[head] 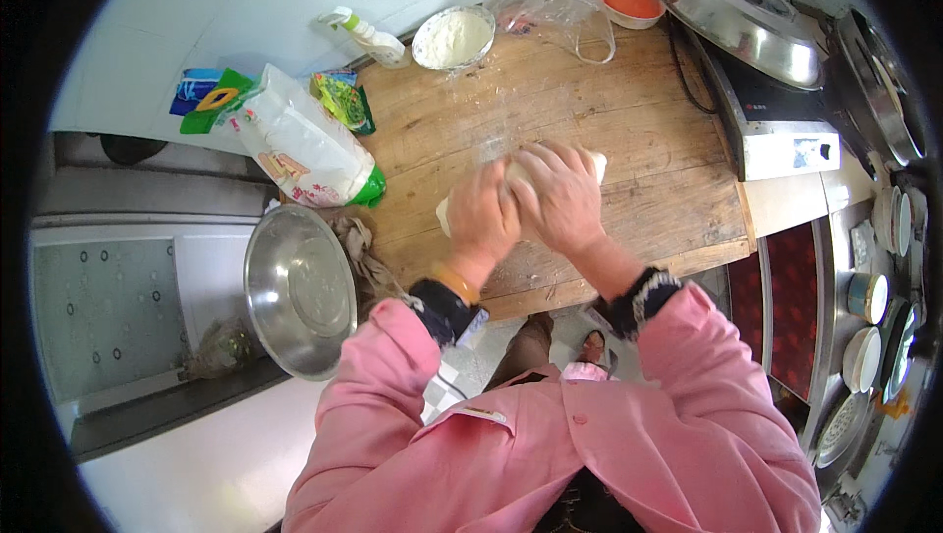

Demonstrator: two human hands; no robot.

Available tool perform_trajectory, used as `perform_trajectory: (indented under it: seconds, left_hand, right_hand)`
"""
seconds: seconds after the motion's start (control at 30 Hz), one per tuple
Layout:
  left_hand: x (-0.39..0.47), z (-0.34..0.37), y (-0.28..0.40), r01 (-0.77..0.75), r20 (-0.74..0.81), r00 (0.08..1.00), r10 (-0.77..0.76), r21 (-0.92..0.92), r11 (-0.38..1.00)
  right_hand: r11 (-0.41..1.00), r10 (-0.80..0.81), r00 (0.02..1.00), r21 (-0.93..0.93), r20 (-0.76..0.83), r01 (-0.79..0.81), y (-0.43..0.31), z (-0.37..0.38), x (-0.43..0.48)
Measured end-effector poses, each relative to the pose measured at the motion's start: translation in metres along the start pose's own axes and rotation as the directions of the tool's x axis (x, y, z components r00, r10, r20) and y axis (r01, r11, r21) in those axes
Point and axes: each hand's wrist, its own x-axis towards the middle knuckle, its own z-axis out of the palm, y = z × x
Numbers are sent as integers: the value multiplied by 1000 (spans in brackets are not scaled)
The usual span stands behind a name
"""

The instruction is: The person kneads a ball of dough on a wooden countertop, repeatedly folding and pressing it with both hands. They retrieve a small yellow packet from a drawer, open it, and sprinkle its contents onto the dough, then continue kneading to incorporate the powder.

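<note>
A pale roll of dough (599,166) lies across the wooden board in front of me, mostly covered by my hands. My left hand (482,209) is over its left part, slightly blurred, with the left tip of the dough showing beside it. Over the right part, my right hand (560,198) curls its fingers around the far side of the dough. The two hands touch or nearly touch at the thumbs. Under them is the wooden board (663,201), dusted with a little flour farther back.
A bowl of flour (454,38), a spray bottle (368,38) and a clear plastic bag (571,13) stand along the wall. At left are a flour bag (306,146) and a steel basin (300,290). An induction cooker (781,139) with a lidded pan (744,24) borders the right.
</note>
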Motion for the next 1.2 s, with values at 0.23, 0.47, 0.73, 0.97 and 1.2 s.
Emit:
perform_trajectory:
  seconds: [0.23, 0.47, 0.73, 0.97, 1.2]
  left_hand:
    - [2, 33, -7, -270, -109, 955, 274, 51, 961]
    - [101, 48, -54, -284, -28, 959, 283, -97, 954]
    - [175, 80, -91, -228, -22, 974, 227, -176, 958]
    - [190, 46, -67, 125, 411, 902, -131, 40, 991]
    - [70, 19, -31, 124, 329, 925, -187, 203, 971]
  right_hand:
    - [989, 8, 994, 146, -106, 7, 52, 15, -29]
    - [971, 90, 995, 225, -45, -77, 100, 45, 52]
    - [955, 271, 962, 122, 12, -271, 149, 81, 101]
    - [893, 424, 832, -14, 357, -449, 114, 41, 132]
    - [983, 152, 932, -146, 328, -109, 23, 11, 33]
